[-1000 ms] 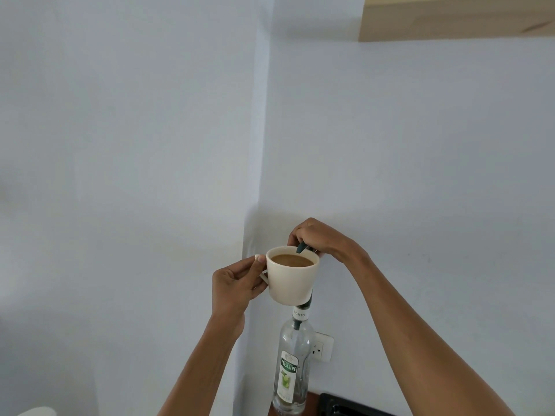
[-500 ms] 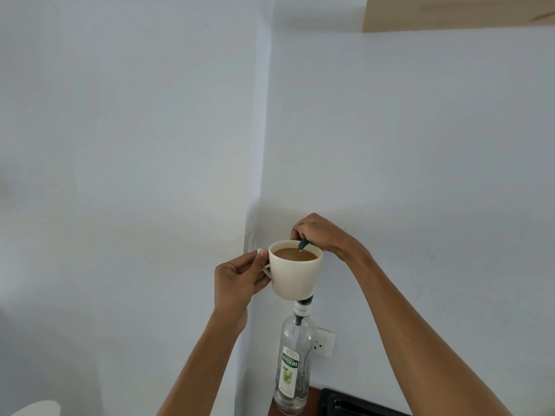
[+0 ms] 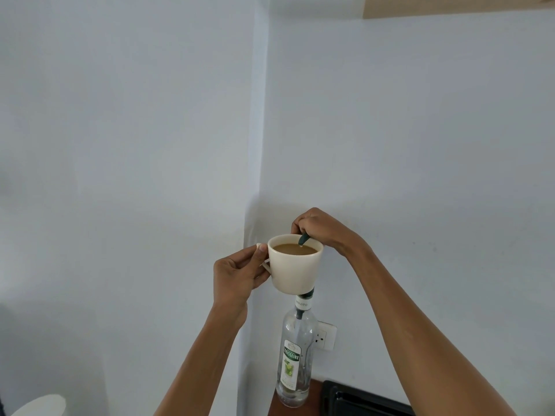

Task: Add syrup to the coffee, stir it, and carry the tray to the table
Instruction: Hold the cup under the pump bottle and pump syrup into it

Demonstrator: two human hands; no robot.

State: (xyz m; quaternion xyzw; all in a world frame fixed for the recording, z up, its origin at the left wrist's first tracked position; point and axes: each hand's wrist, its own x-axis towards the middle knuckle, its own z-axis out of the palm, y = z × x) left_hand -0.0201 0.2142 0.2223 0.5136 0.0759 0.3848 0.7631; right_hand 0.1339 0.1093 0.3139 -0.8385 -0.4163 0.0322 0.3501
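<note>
We hold the cream cup (image 3: 295,267) by its handle in the left hand (image 3: 240,273), thumb on top and fingers pinched shut on the handle. The cup is raised directly above the syrup bottle (image 3: 294,358) and hides the bottle's top; light brown coffee (image 3: 295,249) sits just below the cup's rim. Our right hand (image 3: 322,228) is closed over the dark green pump head, behind the cup's far rim. The pump nozzle (image 3: 303,238) hangs over the coffee with a pale drop at its tip. A wall socket (image 3: 326,334) lies just right of the bottle; a black tray (image 3: 360,399) lies lower right of it.
</note>
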